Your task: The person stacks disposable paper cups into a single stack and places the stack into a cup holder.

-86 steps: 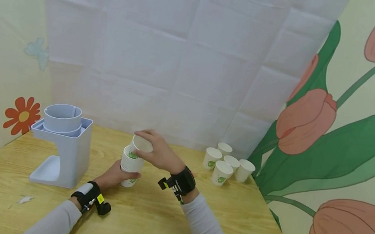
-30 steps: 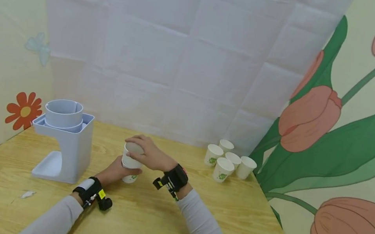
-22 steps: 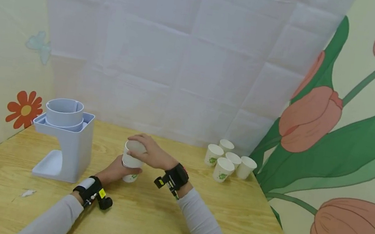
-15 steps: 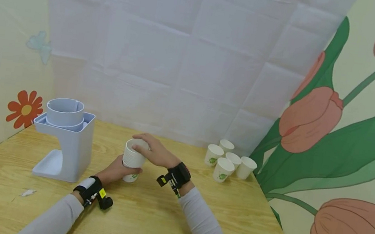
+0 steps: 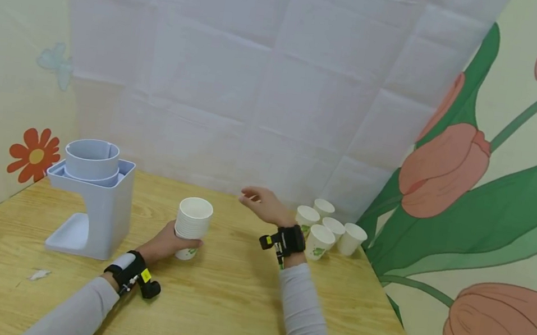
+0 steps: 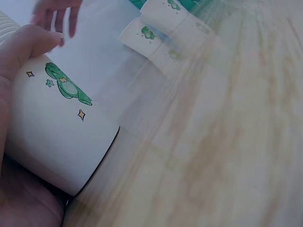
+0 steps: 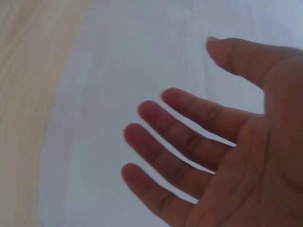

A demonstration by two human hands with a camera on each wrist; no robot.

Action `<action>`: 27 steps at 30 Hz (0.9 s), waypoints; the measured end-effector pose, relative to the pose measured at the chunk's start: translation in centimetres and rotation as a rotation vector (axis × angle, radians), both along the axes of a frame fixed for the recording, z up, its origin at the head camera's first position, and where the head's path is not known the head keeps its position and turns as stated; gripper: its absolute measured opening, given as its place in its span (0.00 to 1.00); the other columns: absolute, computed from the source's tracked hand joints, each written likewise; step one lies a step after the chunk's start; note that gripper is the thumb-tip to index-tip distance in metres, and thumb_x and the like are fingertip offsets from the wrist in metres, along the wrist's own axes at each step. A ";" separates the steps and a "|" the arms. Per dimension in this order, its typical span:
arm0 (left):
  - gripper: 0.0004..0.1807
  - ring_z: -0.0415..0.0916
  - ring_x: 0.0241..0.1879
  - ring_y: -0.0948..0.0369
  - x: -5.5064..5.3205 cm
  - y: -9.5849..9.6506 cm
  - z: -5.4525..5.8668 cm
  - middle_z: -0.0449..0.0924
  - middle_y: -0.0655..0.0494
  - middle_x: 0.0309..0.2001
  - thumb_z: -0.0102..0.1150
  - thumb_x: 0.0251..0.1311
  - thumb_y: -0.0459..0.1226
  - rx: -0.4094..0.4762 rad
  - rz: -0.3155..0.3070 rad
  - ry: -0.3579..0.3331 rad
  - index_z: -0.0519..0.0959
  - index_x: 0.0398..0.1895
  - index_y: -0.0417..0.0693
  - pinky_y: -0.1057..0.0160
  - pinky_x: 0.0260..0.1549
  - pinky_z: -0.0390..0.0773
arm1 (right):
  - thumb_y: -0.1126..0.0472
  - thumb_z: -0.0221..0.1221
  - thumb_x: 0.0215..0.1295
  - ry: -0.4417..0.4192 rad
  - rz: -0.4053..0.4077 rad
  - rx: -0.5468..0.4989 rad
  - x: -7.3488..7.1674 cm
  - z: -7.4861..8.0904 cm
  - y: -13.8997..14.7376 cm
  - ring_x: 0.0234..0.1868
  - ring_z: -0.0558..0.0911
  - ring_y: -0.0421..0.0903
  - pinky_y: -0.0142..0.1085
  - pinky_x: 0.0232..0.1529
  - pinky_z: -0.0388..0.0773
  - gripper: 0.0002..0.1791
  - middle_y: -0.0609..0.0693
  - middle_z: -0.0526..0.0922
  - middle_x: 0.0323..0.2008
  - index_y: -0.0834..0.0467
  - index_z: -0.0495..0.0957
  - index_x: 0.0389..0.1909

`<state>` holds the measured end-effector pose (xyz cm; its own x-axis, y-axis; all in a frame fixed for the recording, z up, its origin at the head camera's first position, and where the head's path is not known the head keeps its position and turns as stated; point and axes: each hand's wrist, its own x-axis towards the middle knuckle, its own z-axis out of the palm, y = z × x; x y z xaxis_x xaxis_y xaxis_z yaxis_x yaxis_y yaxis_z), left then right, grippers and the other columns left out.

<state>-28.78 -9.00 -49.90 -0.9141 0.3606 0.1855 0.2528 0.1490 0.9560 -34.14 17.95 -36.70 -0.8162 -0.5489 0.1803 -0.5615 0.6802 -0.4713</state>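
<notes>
Left hand [image 5: 165,244] grips the paper-cup stack [image 5: 194,219], gold sparkles [image 6: 82,115] visible only from its wrist; right hand [image 5: 267,206] empty, fingers [image 7: 210,112] spread!

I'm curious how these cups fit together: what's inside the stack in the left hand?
Several nested rims show on the stack above the left hand. The top cup shows a pale inner wall; its bottom can't be made out, and the insides of the cups below are covered.

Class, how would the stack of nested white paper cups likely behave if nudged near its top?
Unheld, the stack of nested white paper cups might tip, since it narrows toward its base. It probably feels light, being thin-rimmed. Toppled, it may roll on its round sides.
</notes>
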 end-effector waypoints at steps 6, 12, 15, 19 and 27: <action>0.38 0.70 0.64 0.43 0.1 -0.1 0.1 0.71 0.37 0.64 0.68 0.63 0.38 -0.013 -0.003 0.018 0.60 0.72 0.37 0.39 0.64 0.70 | 0.56 0.57 0.73 -0.041 -0.172 0.058 -0.2 0.7 5.3 0.59 0.78 0.64 0.54 0.60 0.76 0.27 0.68 0.78 0.60 0.68 0.72 0.66; 0.38 0.70 0.64 0.43 0.1 0.0 0.0 0.71 0.37 0.64 0.68 0.63 0.38 -0.015 -0.007 0.016 0.60 0.72 0.37 0.39 0.64 0.70 | 0.58 0.68 0.62 -0.114 -0.351 0.131 0.2 0.3 9.4 0.66 0.72 0.66 0.57 0.64 0.72 0.36 0.69 0.72 0.66 0.66 0.69 0.69; 0.38 0.70 0.64 0.43 0.1 0.0 0.0 0.72 0.37 0.64 0.69 0.63 0.39 -0.014 -0.001 0.011 0.61 0.71 0.37 0.38 0.64 0.70 | 0.58 0.69 0.60 -0.119 -0.406 0.141 0.4 0.0 11.1 0.67 0.70 0.67 0.58 0.64 0.71 0.38 0.71 0.70 0.67 0.67 0.68 0.70; 0.38 0.70 0.64 0.43 0.1 0.0 0.0 0.72 0.38 0.64 0.69 0.63 0.39 -0.016 0.003 0.007 0.61 0.71 0.37 0.38 0.64 0.70 | 0.57 0.69 0.61 -0.140 -0.457 0.106 0.9 -0.3 13.2 0.68 0.68 0.68 0.60 0.65 0.69 0.41 0.71 0.67 0.69 0.69 0.65 0.71; 0.38 0.70 0.64 0.43 0.1 0.0 0.0 0.72 0.38 0.64 0.69 0.63 0.38 -0.007 -0.002 0.002 0.61 0.72 0.38 0.38 0.64 0.70 | 0.60 0.67 0.61 -0.186 -0.456 0.052 1.8 -0.5 16.0 0.67 0.67 0.72 0.61 0.63 0.71 0.39 0.77 0.66 0.67 0.74 0.65 0.69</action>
<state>-28.69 -9.01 -49.85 -0.9128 0.3641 0.1853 0.2555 0.1547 0.9543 -32.29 33.97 -37.23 -0.9912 -0.1323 -0.0096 -0.1103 0.8624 -0.4941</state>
